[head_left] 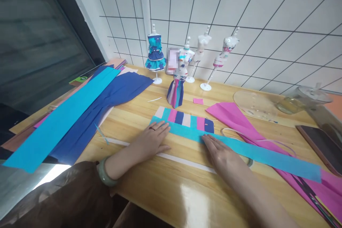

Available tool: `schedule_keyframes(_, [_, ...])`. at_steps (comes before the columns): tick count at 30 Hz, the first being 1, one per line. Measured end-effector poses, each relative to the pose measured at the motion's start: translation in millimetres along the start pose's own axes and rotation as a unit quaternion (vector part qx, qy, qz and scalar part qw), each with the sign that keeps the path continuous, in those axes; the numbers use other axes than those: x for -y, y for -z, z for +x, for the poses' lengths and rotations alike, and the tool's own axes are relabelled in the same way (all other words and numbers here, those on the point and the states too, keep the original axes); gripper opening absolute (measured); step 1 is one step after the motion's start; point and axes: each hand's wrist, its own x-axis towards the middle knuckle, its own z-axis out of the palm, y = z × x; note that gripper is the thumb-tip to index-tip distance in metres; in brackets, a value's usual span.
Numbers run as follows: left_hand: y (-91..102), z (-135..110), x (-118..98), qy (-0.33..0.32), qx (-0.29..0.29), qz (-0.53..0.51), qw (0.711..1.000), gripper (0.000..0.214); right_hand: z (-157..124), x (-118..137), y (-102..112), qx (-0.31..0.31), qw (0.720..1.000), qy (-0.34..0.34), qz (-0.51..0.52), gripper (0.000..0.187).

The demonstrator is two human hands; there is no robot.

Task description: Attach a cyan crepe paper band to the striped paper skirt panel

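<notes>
My left hand [151, 139] lies flat with fingers stretched out, its fingertips pressing the left end of a long turquoise paper strip [267, 156]. My right hand [220, 151] also rests flat and open, fingers on the strip's lower edge near its middle. Along the strip's upper edge sits a row of coloured paper patches [184, 117] in pink, navy, white and turquoise. A thin white strip [184, 160] runs across the wooden table [171, 188] under both hands. Neither hand holds anything.
Several small mannequins stand at the back, one in a blue dress [155, 55], one in a striped skirt [176, 91]. Turquoise [61, 121] and navy [112, 96] sheets lie left, magenta paper [235, 114] right. A clear lid [253, 105], a jar [304, 99] and a phone [320, 146] sit far right.
</notes>
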Motion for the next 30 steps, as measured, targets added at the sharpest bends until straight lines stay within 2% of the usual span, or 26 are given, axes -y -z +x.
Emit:
schedule_keyframes(5, [3.9,-7.3,7.7,0.014,-0.012,-0.005,1.0,0.049,4.5,4.0,1.0,0.015,1.0,0.007,-0.023,0.039])
schedule_keyframes(11, [10.5,-0.7,7.8,0.027,-0.065,-0.026,0.997,0.041,10.4,12.5,-6.1,0.027,0.999,0.015,-0.039,0.046])
schedule_keyframes(13, [13.2,2.9,13.9,0.075,-0.078,-0.046,0.993,0.036,8.4,13.6,-8.0,0.028,0.998,0.007,-0.051,0.046])
schedule_keyframes(15, [16.0,6.5,24.7,0.161,-0.093,-0.064,0.98,0.031,5.1,13.0,-9.9,0.02,0.997,-0.009,-0.08,0.046])
schedule_keyframes(17, [18.1,10.5,37.4,0.249,-0.107,-0.09,0.958,0.029,1.9,11.5,-12.6,0.009,0.994,-0.026,-0.109,0.044])
schedule_keyframes(19, [19.4,15.7,48.0,0.309,-0.097,-0.143,0.935,0.026,-0.6,10.3,-16.0,-0.001,0.992,-0.038,-0.123,0.044])
schedule_keyframes(21, [19.9,22.1,53.5,0.34,-0.07,-0.195,0.917,0.023,-2.4,10.0,-19.2,-0.011,0.991,-0.044,-0.124,0.044])
schedule_keyframes(24, [19.4,32.0,52.4,0.358,-0.05,-0.212,0.908,0.024,-4.1,11.5,-21.8,-0.012,0.991,-0.047,-0.128,0.044])
schedule_keyframes(30, [14.2,42.5,48.2,0.384,-0.057,-0.203,0.899,0.011,-5.2,12.9,-19.5,-0.024,0.987,-0.034,-0.158,0.044])
